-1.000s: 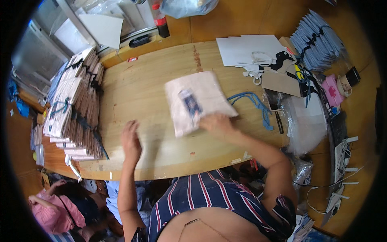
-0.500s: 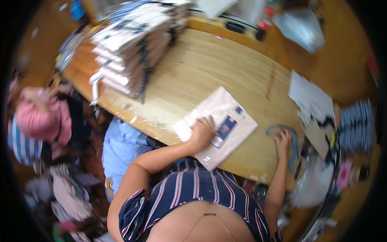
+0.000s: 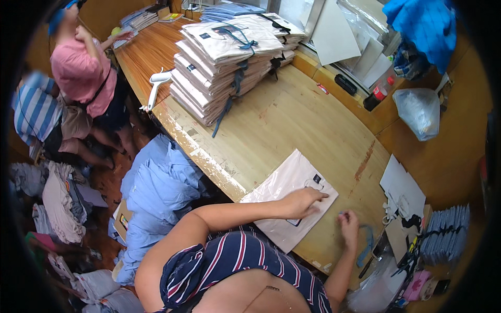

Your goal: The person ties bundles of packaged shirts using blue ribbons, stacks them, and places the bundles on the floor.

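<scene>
Already, a pale-pink garment stack [image 3: 206,73] is standing tied; one clear-bagged pale-pink garment [image 3: 291,180] is lying unstacked beneath the half-open, seemingly empty left hand [image 3: 301,203]; the right hand [image 3: 348,225] is sitting curled beside, its hold unclear.

1. Flat packet [image 3: 279,182], pale pink, in clear, glossy film; it lies face up and turned diagonally at the front edge of the counter [image 3: 297,122].
2. Small dark label [image 3: 317,178], on the packet near its far right corner, with a thin pale loop beside it.
3. Middle of the packet, covered by the left hand [image 3: 303,203]; a larger dark panel shows only in part beneath.
4. Blue fabric strip [image 3: 369,242], narrow and loosely curved, on the counter right of the packet, apart from it and just beside the right hand [image 3: 348,227].
</scene>
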The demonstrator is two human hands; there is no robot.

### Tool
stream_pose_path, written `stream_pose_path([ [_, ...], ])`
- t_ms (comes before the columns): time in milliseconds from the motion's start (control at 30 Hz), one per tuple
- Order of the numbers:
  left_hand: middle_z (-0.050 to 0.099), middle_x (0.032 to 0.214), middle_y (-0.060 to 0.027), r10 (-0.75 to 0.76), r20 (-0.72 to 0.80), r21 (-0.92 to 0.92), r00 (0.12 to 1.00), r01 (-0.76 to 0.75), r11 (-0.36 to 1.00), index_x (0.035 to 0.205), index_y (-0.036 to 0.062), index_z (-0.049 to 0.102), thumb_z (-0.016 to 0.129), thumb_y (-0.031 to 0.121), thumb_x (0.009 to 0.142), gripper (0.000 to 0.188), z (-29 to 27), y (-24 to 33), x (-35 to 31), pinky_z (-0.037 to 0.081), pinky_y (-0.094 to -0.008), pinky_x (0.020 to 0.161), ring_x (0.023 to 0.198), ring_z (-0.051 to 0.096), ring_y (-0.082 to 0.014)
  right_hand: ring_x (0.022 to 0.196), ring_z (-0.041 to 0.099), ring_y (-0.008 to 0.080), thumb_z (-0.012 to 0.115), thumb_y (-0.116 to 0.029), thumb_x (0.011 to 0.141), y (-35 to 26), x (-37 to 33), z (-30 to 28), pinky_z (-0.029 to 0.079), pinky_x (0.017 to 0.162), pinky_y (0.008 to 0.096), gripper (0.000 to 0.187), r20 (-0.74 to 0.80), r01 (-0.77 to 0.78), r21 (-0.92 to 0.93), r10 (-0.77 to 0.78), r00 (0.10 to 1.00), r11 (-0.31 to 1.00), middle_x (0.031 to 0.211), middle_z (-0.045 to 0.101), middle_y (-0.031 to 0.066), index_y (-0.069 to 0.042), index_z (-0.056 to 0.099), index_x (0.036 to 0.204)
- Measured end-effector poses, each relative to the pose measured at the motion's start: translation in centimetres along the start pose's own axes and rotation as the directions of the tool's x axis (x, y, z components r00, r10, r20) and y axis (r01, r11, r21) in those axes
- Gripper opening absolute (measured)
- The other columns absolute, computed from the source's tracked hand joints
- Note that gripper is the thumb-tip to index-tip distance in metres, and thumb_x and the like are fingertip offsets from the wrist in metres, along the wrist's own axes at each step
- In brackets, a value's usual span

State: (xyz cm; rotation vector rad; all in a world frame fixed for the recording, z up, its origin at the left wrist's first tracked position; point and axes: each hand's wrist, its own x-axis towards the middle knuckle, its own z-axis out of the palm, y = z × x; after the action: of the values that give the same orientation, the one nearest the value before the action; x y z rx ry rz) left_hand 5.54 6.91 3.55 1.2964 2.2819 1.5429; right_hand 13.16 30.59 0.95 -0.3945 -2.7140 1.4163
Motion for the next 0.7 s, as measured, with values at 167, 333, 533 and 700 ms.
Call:
stream_pose_path([
  [167,0.049,0.063,-0.0045,0.102,0.406,-0.5,0.908,0.127,0.856,0.087,-0.0003,0.05,0.049,0.022,0.079,0.023,-0.4,1.5,0.3,0.038,-0.0267,0.053,0.059,0.048,-0.0137,0.055,0.048,0.0069,0.051,0.0,0.072,-12.0,-4.0,0.3,0.037,0.049,0.0198,0.006,0.322,-0.019,0.142,-0.028,0.946,0.99,0.062,0.052,0.0014,0.002,0.053,0.078],
  [333,0.031,0.049,0.0059,0.116,0.825,-0.433,0.552,0.488,0.758,0.076,0.0023,0.053,0.041,0.022,0.085,0.025,-7.9,-1.7,0.6,0.028,-0.0209,0.039,0.043,0.031,-0.006,0.052,0.046,0.0063,0.05,0.0,0.072,-8.7,-4.0,-5.3,0.034,0.046,0.0192,0.007,0.302,0.013,-0.009,-0.01,0.953,1.0,0.058,0.051,0.0016,0.003,0.055,0.076],
  [533,0.046,0.055,-0.0003,-0.305,0.482,-0.404,0.821,0.518,0.754,0.072,0.002,0.054,0.043,0.03,0.083,0.032,-10.3,-13.0,3.1,0.037,-0.0248,0.045,0.05,0.044,-0.0103,0.049,0.048,0.0097,0.044,-0.008,0.08,0.7,3.3,-6.5,0.039,0.045,0.0195,0.015,0.254,-0.106,0.128,0.071,0.965,0.986,0.06,0.053,0.0055,0.002,0.053,0.074],
  [700,0.057,0.074,-0.0118,-0.452,-0.1,0.141,0.886,0.463,0.875,0.075,-0.0043,0.053,0.042,0.024,0.081,0.031,-4.6,-16.4,7.6,0.042,-0.0369,0.059,0.062,0.053,-0.0208,0.059,0.055,0.0163,0.041,-0.013,0.084,3.8,8.4,1.2,0.046,0.05,0.0262,0.019,0.099,-0.343,0.505,0.342,0.935,0.792,0.075,0.056,0.0101,0.002,0.051,0.086],
])
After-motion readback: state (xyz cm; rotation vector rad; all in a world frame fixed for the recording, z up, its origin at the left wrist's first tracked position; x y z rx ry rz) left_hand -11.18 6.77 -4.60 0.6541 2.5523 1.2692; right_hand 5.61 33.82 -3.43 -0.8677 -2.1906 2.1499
